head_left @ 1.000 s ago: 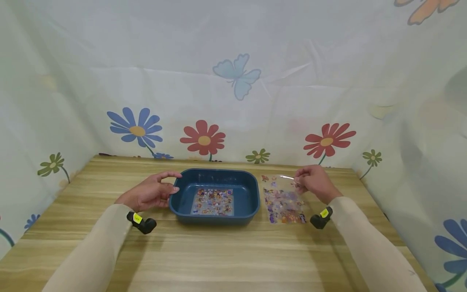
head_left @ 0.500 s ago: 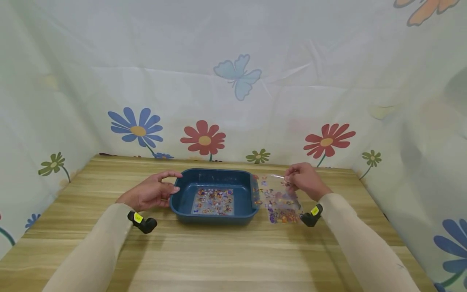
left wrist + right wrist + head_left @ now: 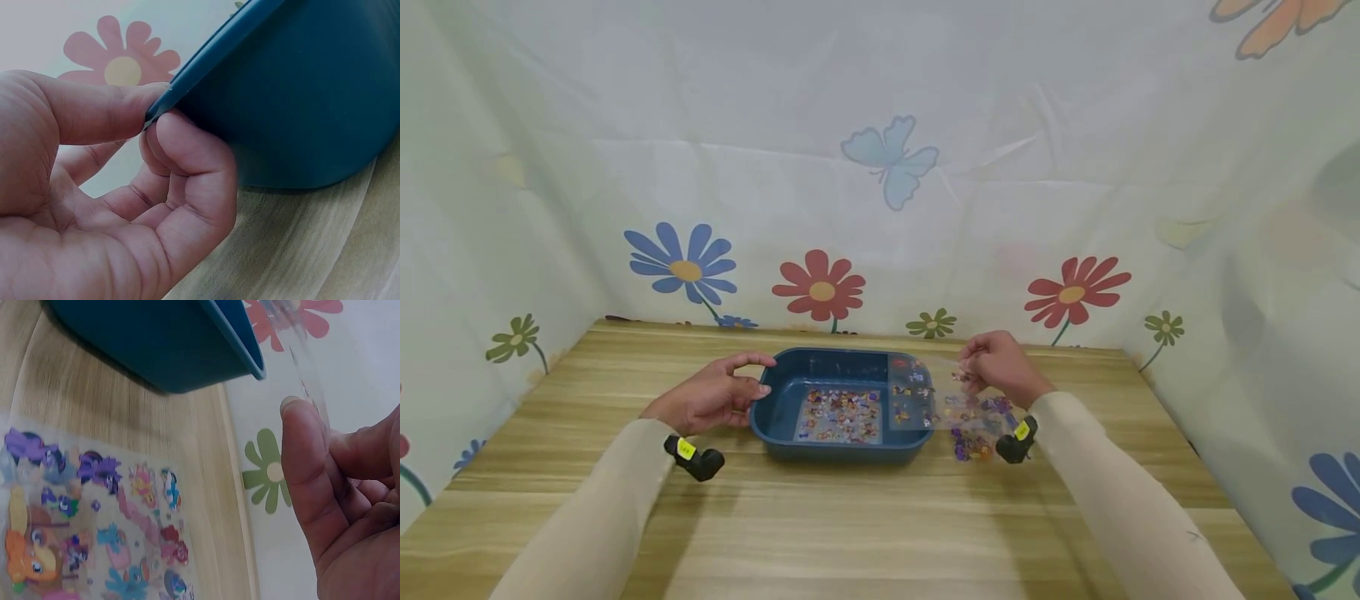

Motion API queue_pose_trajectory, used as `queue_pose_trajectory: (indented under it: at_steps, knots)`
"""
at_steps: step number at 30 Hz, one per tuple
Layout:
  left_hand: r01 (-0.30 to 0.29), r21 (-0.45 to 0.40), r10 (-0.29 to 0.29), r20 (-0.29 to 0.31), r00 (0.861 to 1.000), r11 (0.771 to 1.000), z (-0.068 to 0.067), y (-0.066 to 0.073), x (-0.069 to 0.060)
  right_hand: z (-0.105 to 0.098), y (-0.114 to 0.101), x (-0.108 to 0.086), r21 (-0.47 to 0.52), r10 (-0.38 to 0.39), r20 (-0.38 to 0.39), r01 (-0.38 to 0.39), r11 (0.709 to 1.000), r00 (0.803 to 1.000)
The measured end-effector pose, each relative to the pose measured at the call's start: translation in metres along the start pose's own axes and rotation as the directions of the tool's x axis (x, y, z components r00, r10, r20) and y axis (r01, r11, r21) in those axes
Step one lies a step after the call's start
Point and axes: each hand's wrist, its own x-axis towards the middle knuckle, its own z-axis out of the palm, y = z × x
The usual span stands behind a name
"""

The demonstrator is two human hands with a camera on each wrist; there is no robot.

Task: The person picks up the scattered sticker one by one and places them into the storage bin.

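Observation:
My left hand (image 3: 711,393) grips the left rim of a dark blue basin (image 3: 842,451), thumb over the edge and fingers curled against the outer wall, as the left wrist view shows. Between thumb and fingers my right hand (image 3: 1000,367) pinches a clear sticker sheet (image 3: 912,398), which reaches over the basin's right rim. Flat on the basin floor lies a sticker sheet with small colourful figures (image 3: 838,415). Below the right hand, a sticker sheet with pony figures (image 3: 100,519) lies on the table, partly covered in the head view by the held sheet.
The wood-grain table (image 3: 850,533) carries the basin near its back edge. A pale cloth printed with flowers and a butterfly (image 3: 891,162) hangs behind and at both sides. Each wrist wears a small black camera (image 3: 1017,442).
My right hand has moved left with the clear sticker sheet, from beside the basin to over its right part. The sheet with pony figures stays on the table. My left hand keeps its place.

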Motion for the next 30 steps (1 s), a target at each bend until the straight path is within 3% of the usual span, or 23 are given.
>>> queue_pose_trajectory:
  at_steps: [18, 30]
  knots:
    - [0.000, 0.011, 0.000, 0.000, 1.000, 1.000, -0.001, 0.001, -0.001, 0.025, -0.020, 0.016, 0.016, -0.014, 0.024, 0.013, 1.000, 1.000]
    - [0.003, 0.003, -0.003, -0.004, 1.000, 1.000, 0.000, 0.001, 0.000, 0.041, -0.032, 0.025, -0.037, -0.004, 0.066, 0.007, 0.999, 0.998]
